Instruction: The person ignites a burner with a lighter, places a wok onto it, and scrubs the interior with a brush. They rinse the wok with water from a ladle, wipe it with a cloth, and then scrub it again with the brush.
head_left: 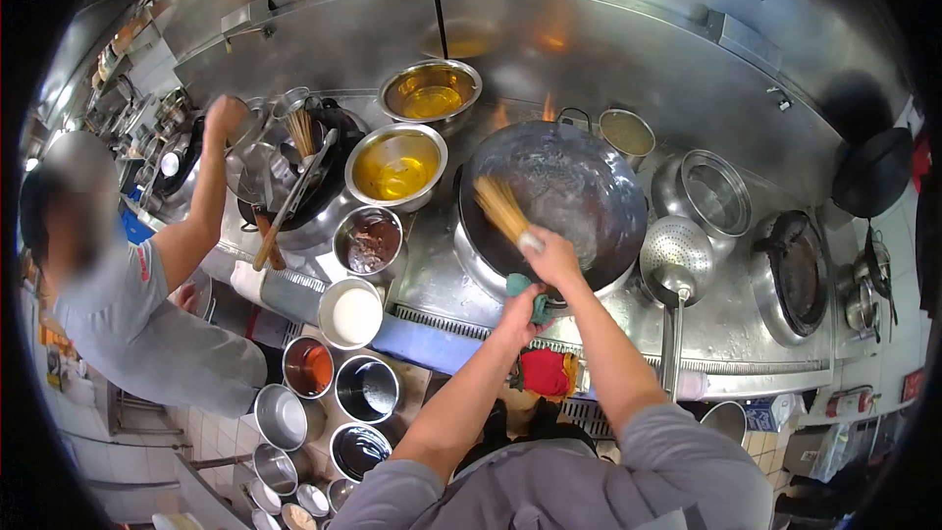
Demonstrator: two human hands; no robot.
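A large dark wok [599, 177] sits tilted on the burner in front of me, with flames behind its far rim. My right hand [552, 260] grips a bamboo wok brush [502, 208], whose bristles reach over the wok's left inner side. The wok's inside looks wet and greyish. At the near rim, my left hand [523, 314] is closed around a folded green cloth [540, 308]; the part of the wok under the cloth is hidden. A perforated strainer [675, 247] with a ladle [673, 281] resting on it lies right of the wok.
Bowls of yellow oil [396, 165] stand left of the wok. Pots of sauce [367, 389] crowd the lower left. A co-worker [128, 304] reaches over another wok at left. A metal pot [716, 191] and a second burner [793, 275] are at right. A red cloth [548, 373] hangs at the counter's front.
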